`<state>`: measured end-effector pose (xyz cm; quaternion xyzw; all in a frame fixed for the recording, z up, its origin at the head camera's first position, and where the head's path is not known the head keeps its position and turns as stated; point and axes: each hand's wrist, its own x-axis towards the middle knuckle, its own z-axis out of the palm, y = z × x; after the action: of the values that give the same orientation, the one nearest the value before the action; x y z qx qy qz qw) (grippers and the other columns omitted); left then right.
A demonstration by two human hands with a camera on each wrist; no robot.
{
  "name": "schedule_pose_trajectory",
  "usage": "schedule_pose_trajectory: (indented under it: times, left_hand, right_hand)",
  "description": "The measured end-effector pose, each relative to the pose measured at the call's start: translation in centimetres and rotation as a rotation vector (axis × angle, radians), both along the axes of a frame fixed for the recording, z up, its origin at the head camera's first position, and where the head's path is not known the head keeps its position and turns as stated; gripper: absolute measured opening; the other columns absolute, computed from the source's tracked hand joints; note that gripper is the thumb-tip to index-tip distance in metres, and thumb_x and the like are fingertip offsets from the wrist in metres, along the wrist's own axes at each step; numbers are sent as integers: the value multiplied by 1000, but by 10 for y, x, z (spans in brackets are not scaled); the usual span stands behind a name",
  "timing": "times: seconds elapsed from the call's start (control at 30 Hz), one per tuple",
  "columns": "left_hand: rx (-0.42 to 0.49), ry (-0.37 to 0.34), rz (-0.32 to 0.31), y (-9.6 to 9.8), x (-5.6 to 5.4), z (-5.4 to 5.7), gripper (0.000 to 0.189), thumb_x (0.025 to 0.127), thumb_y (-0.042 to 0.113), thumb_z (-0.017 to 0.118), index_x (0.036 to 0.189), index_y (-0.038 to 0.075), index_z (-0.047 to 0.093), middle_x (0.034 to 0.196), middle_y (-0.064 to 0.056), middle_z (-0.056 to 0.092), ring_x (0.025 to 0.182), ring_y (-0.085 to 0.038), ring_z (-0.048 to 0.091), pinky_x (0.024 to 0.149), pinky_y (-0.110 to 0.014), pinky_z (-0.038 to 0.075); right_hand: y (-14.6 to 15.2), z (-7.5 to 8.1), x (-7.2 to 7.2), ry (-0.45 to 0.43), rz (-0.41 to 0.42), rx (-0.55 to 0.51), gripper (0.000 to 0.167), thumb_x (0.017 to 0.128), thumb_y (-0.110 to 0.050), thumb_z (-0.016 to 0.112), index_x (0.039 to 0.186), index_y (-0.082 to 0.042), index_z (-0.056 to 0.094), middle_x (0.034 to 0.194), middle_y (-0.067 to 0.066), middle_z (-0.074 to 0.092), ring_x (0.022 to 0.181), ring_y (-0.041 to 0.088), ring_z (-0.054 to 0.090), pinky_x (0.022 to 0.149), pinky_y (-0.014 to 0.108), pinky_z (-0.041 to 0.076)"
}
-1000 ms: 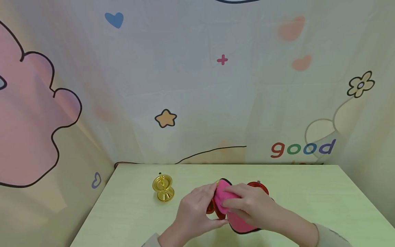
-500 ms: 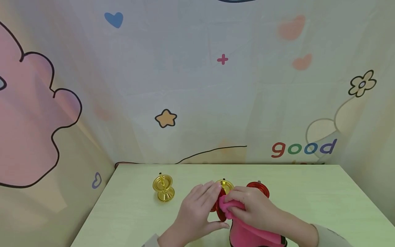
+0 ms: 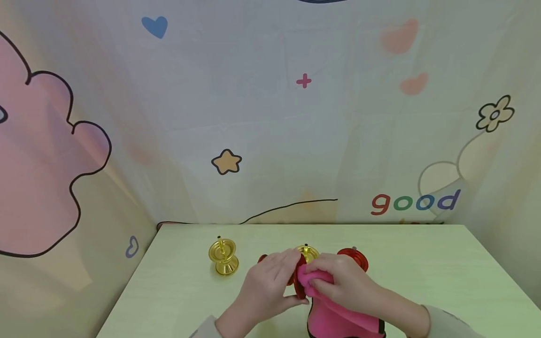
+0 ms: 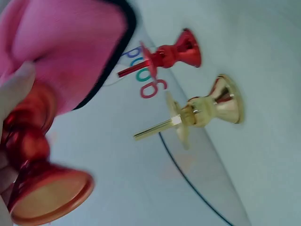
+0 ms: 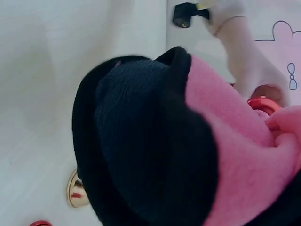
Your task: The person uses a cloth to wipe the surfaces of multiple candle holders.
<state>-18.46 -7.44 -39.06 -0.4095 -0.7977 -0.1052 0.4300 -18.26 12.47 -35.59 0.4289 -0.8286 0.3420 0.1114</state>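
My left hand [image 3: 267, 286] holds a shiny red candle holder [image 4: 33, 146] tipped on its side. Its red dish [image 3: 299, 287] faces right; its flared base points left, largely behind the fingers in the head view. With my right hand [image 3: 344, 281] I pinch a bunched pink cloth [image 3: 338, 317] with black edging and press it against that dish. The loose part of the cloth hangs toward the table's front. In the right wrist view, the cloth's dark underside [image 5: 131, 136] fills the middle and hides most of the right hand's work.
A gold candle holder [image 3: 226, 266] stands upright at the table's left. Behind the hands stand another gold holder [image 4: 202, 110] and a red holder [image 4: 167, 55] to its right. A printed curtain [image 3: 270, 117] hangs behind the pale table [image 3: 435, 272].
The cloth has slid down from the upper part of the dish, and its loose end now hangs lower. The middle gold holder has come into view. My left hand keeps its grip.
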Motion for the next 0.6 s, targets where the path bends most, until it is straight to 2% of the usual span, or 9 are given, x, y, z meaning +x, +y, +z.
schedule_pose_trajectory:
  times: [0.07, 0.1, 0.17, 0.23, 0.3, 0.4, 0.47, 0.53, 0.6]
  left_hand:
    - [29, 102, -8, 2, -2, -3, 84, 56, 54, 75, 116, -1, 53, 109, -9, 63, 98, -17, 61, 82, -29, 50]
    - [33, 111, -17, 2, -2, -4, 84, 58, 55, 73, 117, -2, 52, 111, -10, 62, 99, -17, 61, 82, -29, 50]
    - [21, 51, -44, 0, -2, -3, 85, 60, 55, 71, 120, -1, 50, 114, -8, 60, 100, -16, 60, 84, -27, 49]
    - [-17, -103, -57, -2, -1, 0, 88, 62, 59, 68, 126, 2, 45, 115, -4, 59, 100, -14, 58, 83, -24, 48]
    - [-61, -303, -59, -4, 1, 6, 91, 64, 61, 64, 131, 6, 39, 116, 0, 58, 98, -11, 56, 82, -22, 48]
    - [-113, -615, -56, -5, 2, 18, 91, 65, 61, 63, 135, 10, 35, 98, 8, 60, 83, -1, 53, 70, -13, 46]
    - [-117, -744, -65, -3, 3, 23, 89, 65, 59, 64, 134, 11, 37, 91, 10, 59, 76, 2, 51, 65, -9, 43]
    - [-102, -769, -64, -1, 3, 21, 85, 65, 56, 67, 131, 11, 39, 84, 12, 57, 69, 5, 47, 60, -6, 39]
    - [-79, -638, -49, 3, 3, 14, 84, 63, 54, 70, 128, 10, 42, 90, 9, 60, 76, 2, 53, 64, -9, 43]
  right_hand:
    - [0, 1, 0, -70, -36, -4, 17, 79, -10, 64, 94, -16, 65, 84, -7, 63, 75, 0, 55, 64, 16, 49]
    - [0, 1, 0, -93, -47, -3, 16, 79, -10, 64, 94, -16, 65, 84, -7, 63, 75, 0, 55, 64, 16, 50]
    - [2, 1, 0, -92, -55, 7, 16, 79, -10, 65, 94, -16, 66, 83, -7, 63, 74, -1, 54, 63, 17, 49]
    - [4, 1, 1, -70, -41, 20, 14, 79, -11, 64, 92, -17, 65, 83, -9, 62, 75, -1, 54, 63, 16, 49]
    - [7, 1, 1, -20, -6, 45, 14, 79, -12, 64, 92, -17, 65, 85, -8, 62, 77, 1, 55, 64, 16, 49]
    - [9, 1, 0, 99, 74, 74, 14, 80, -13, 65, 93, -17, 65, 89, -7, 63, 82, 5, 57, 67, 14, 49]
    - [9, 1, 0, 162, 115, 78, 14, 80, -13, 65, 94, -16, 64, 91, -5, 63, 84, 8, 59, 69, 13, 48]
    - [9, 0, -1, 174, 120, 69, 13, 80, -13, 65, 93, -15, 64, 90, -5, 63, 83, 7, 59, 69, 12, 48]
    - [8, -1, -1, 107, 89, 52, 13, 80, -11, 64, 92, -15, 65, 88, -6, 63, 81, 4, 58, 68, 13, 48]
